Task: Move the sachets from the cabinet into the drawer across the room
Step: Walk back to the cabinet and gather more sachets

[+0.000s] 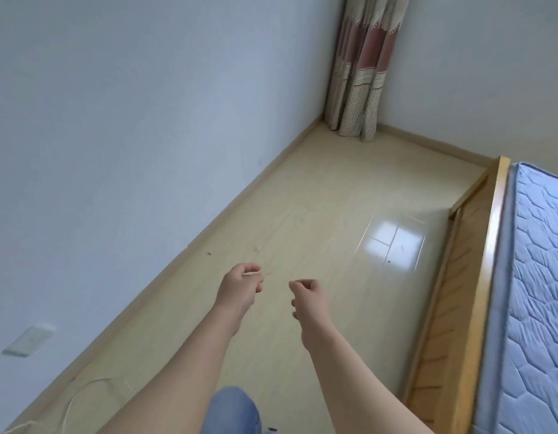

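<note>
Your fingers (251,269) are hanging loosely curled on both sides, pinching nothing that shows. The left hand (240,286) and the right hand (309,299) are floating side by side, apart, over the pale floor (302,198) left of the wooden bed frame (478,277). The sachets are showing nowhere here, nor the cabinet, nor the drawer, so their look cannot be told. You are, I judge, crossing the room empty-handed. Be lifting your gaze toward the furniture you want and walking the strip between the bed frame and the wall (115,120). Be minding the thin cable (96,380) lying on the floor well left of the bed frame.
</note>
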`<state>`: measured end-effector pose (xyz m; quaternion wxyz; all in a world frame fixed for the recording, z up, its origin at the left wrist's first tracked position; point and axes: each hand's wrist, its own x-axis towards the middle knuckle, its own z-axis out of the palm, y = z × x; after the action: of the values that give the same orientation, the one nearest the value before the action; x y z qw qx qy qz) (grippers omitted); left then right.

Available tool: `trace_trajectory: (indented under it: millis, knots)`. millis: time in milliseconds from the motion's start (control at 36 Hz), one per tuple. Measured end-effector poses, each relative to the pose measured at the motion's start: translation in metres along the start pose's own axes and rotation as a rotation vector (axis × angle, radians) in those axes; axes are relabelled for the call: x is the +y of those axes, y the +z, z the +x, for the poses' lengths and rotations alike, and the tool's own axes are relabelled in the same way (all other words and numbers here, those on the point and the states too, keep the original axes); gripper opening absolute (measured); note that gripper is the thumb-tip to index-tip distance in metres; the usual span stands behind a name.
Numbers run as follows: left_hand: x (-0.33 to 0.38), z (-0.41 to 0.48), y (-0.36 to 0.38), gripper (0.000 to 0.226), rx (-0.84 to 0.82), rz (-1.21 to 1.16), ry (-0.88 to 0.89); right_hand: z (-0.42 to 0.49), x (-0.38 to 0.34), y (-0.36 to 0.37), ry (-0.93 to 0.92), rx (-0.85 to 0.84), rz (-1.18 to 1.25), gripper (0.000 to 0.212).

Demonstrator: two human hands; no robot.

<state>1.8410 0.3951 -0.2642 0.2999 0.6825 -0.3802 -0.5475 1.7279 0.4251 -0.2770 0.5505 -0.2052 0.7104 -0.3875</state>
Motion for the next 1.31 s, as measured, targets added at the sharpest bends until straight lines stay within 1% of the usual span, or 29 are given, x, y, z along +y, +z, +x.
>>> trace_trajectory:
  millis: [139, 222, 278, 417, 528, 667, 778, 889, 1111, 1306]
  knots:
    - [0.081, 0.093, 0.044, 0.014, -0.1, -0.01, 0.086, 0.089, -0.085, -0.014, -0.066, 0.106, 0.106, 0.007]
    - [0.143, 0.153, 0.072, 0.013, -0.141, -0.022, 0.168, 0.147, -0.145, -0.024, -0.121, 0.165, 0.169, 0.01]
    - [0.19, 0.189, 0.091, 0.012, -0.185, -0.023, 0.228, 0.181, -0.19, -0.032, -0.15, 0.204, 0.219, 0.007]
    - [0.306, 0.254, 0.146, 0.014, -0.276, -0.01, 0.364, 0.25, -0.3, -0.058, -0.231, 0.299, 0.379, 0.006]
    - [0.368, 0.293, 0.209, 0.014, -0.385, 0.002, 0.416, 0.295, -0.356, -0.091, -0.285, 0.372, 0.488, 0.007]
    - [0.417, 0.338, 0.308, 0.018, -0.514, 0.029, 0.407, 0.36, -0.393, -0.157, -0.276, 0.486, 0.596, 0.006]
    - [0.463, 0.373, 0.395, 0.018, -0.551, 0.03, 0.416, 0.422, -0.432, -0.225, -0.293, 0.548, 0.636, 0.007]
    - [0.518, 0.391, 0.481, 0.017, -0.61, 0.042, 0.415, 0.469, -0.483, -0.3, -0.322, 0.582, 0.619, 0.007]
    - [0.639, 0.431, 0.645, 0.019, -0.756, 0.032, 0.509, 0.556, -0.595, -0.434, -0.436, 0.683, 0.581, 0.011]
    - [0.735, 0.489, 0.773, 0.018, -0.856, -0.004, 0.602, 0.656, -0.684, -0.538, -0.538, 0.783, 0.582, 0.011]
